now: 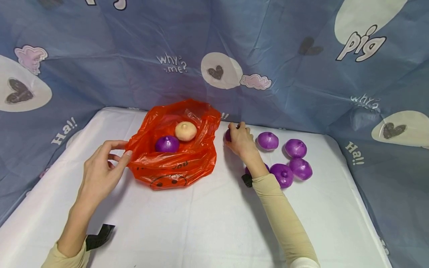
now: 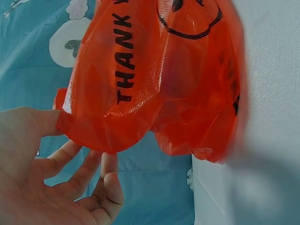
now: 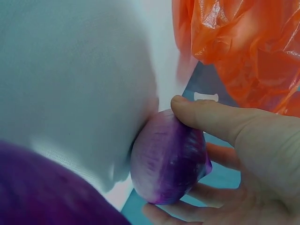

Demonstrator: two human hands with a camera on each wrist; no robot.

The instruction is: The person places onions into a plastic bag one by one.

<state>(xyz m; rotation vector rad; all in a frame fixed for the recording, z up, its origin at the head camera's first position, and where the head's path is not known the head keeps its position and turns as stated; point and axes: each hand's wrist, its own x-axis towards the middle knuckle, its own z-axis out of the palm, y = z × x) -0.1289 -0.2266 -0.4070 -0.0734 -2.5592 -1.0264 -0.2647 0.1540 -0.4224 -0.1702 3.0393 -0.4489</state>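
While your left hand [image 1: 100,174] is holding the bag [image 1: 181,166], your right hand [image 1: 242,141] is gripping an onion [image 3: 166,159] beside it.

White-covered table [image 1: 207,227] beneath right hand [image 1: 242,140]; blue creased sheeting [image 1: 187,33] beyond it, printed with hearts [image 1: 215,72], clouds [image 1: 256,81], lettering [image 1: 362,44].

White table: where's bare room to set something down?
The table is bare on the near side of the red bag, and right of the onions. Crowded: far edge right of the bag, where the right hand grips an onion.
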